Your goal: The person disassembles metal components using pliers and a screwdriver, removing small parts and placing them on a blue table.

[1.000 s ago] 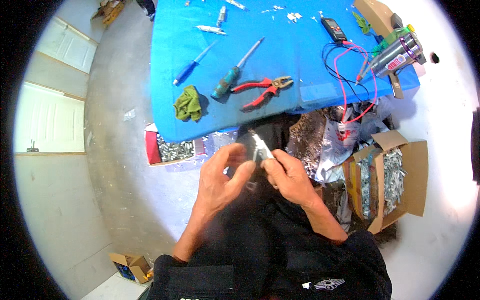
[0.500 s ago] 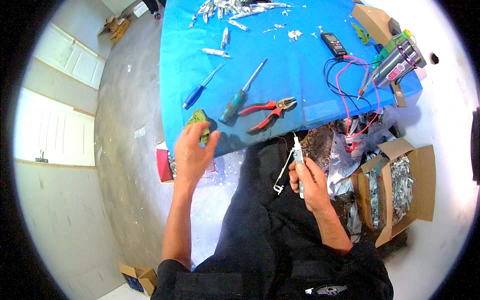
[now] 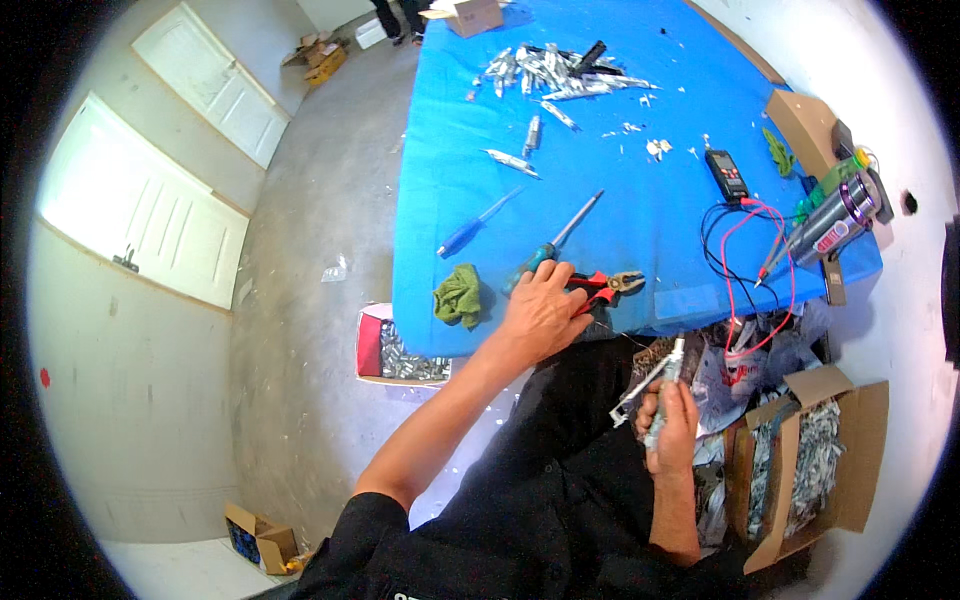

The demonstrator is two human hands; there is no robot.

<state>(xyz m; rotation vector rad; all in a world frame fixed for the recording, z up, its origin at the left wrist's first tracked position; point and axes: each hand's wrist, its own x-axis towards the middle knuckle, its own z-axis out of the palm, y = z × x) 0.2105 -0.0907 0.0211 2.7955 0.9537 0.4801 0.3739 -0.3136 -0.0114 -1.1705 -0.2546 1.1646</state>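
My left hand (image 3: 545, 312) reaches over the table's near edge, fingers spread across the red-handled pliers (image 3: 628, 282). It covers most of their handles; no firm grip shows. Just beside its fingertips lies a screwdriver with a teal handle (image 3: 528, 268). In my right hand (image 3: 672, 425), low in front of the table, is a slim white-and-silver stick-shaped piece (image 3: 673, 368). A narrow white plastic strip (image 3: 632, 398) sticks out from it at an angle. A blue-handled screwdriver (image 3: 462, 238) and a crumpled green cloth (image 3: 458, 297) lie to the left.
Silvery stick-shaped pieces (image 3: 545, 72) are heaped far on the blue-covered table (image 3: 620, 220). At right are a meter (image 3: 727, 175) with red and black leads and a heat gun (image 3: 838, 222). Below stand a box of silvery scraps (image 3: 815, 465) and a red-and-white box of small metal parts (image 3: 400, 360).
My left hand has moved right, from the green cloth to the pliers. My right hand still holds the stick-shaped piece, now tilted. The whole view has shifted.
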